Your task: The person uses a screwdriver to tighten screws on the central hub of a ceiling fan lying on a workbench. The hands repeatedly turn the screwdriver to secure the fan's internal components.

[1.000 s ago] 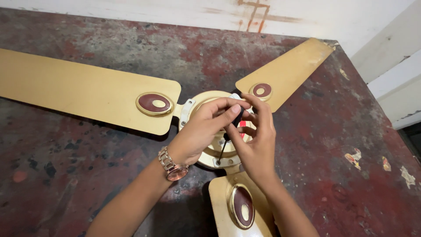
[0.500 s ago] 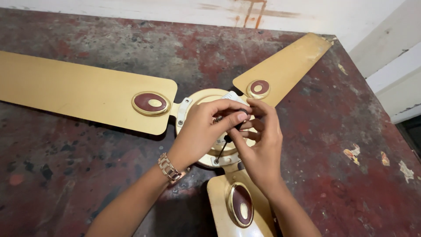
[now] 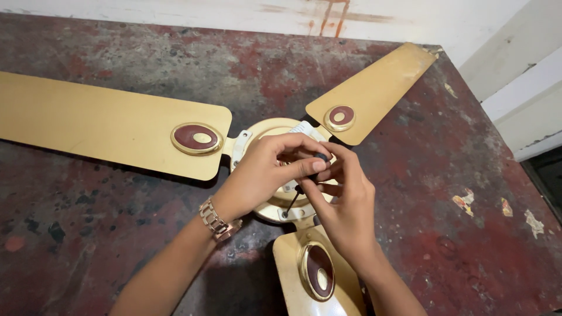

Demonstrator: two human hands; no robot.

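Observation:
A gold ceiling fan lies flat on a worn red surface, its round cream motor hub (image 3: 270,126) in the middle. Both my hands meet over the hub. My left hand (image 3: 260,172), with a metal bracelet (image 3: 216,221) at the wrist, pinches the black handle of a small screwdriver (image 3: 292,203). My right hand (image 3: 348,210) grips the same handle from the other side. The thin shaft slants down to the hub's near rim. My fingers hide most of the handle and the hub's centre.
Three gold blades with maroon oval badges spread from the hub: a long one to the left (image 3: 105,126), one to the upper right (image 3: 380,88), one towards me (image 3: 290,275). A white wall (image 3: 410,17) borders the far side; the surface's edge (image 3: 497,117) runs along the right.
My hands have stayed over the hub with small finger shifts. A red part of the tool seen a second ago is now covered. The view has drifted slightly.

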